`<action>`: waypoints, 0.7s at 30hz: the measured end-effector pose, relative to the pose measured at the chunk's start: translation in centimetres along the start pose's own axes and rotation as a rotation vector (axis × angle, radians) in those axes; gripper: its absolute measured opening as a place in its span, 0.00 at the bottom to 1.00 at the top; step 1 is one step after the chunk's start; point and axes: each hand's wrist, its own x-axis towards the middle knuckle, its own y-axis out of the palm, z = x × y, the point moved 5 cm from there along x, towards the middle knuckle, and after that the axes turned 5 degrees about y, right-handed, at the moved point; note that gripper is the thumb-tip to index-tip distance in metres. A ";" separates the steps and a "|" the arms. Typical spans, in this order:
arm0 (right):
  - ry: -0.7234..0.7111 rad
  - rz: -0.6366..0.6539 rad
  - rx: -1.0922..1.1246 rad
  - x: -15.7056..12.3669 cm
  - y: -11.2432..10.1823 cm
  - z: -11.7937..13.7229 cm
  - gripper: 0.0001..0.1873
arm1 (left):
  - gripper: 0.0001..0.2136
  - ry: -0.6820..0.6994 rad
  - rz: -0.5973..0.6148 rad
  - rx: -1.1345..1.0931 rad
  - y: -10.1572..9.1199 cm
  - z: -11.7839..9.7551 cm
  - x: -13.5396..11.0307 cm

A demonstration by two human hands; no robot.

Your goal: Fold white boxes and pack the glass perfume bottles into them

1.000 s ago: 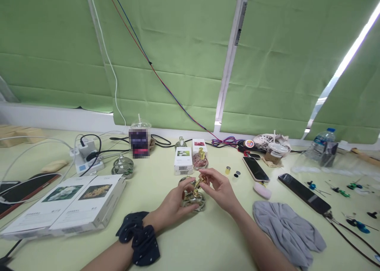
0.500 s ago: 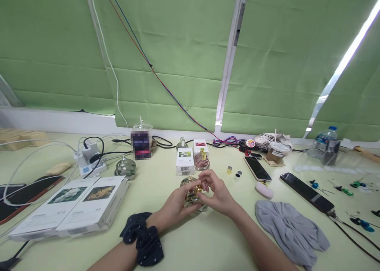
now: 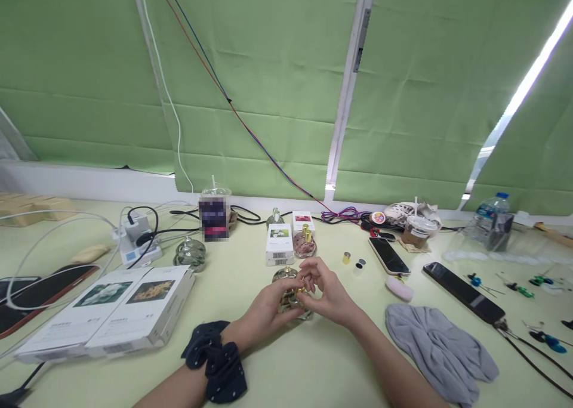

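In front of me, my left hand [image 3: 273, 305] is closed around the side of a ribbed, clear-green glass bottle [image 3: 290, 300] on the table. At its neck sits a gold metal cap-like piece [image 3: 300, 290], partly hidden by fingers. My right hand [image 3: 326, 294] has its curled fingertips and thumb closed on that gold piece. Just behind, a similar glass bottle [image 3: 285, 273] with a gold neck shows above my left fingers. Beyond it stand a white flower-print box [image 3: 280, 244] and a pink glass bottle [image 3: 305, 246] with gold fittings.
Small gold [image 3: 346, 257] and silver caps [image 3: 360, 265] lie to the right, near two phones [image 3: 388, 255] and a grey cloth [image 3: 436, 342]. White boxes [image 3: 129, 312], a green glass bottle [image 3: 190, 254] and a power strip [image 3: 138, 247] with cables are at left. A drink cup [image 3: 213, 220] stands behind.
The gold piece between my fingers is more covered than before. Both hands stay almost in place, and the whole view has shifted very slightly.
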 end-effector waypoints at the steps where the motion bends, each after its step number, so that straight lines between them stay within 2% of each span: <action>1: -0.001 0.003 0.001 0.0 0.0 0.0 0.24 | 0.17 0.002 -0.001 -0.007 0.0 0.0 0.0; 16: 0.012 0.047 -0.001 -0.1 0.2 -0.2 0.22 | 0.13 -0.002 0.007 0.002 -0.1 -0.3 0.1; 21: 0.018 0.046 0.125 0.0 -0.1 -0.8 0.18 | 0.12 -0.021 0.034 0.043 0.1 -0.9 -0.2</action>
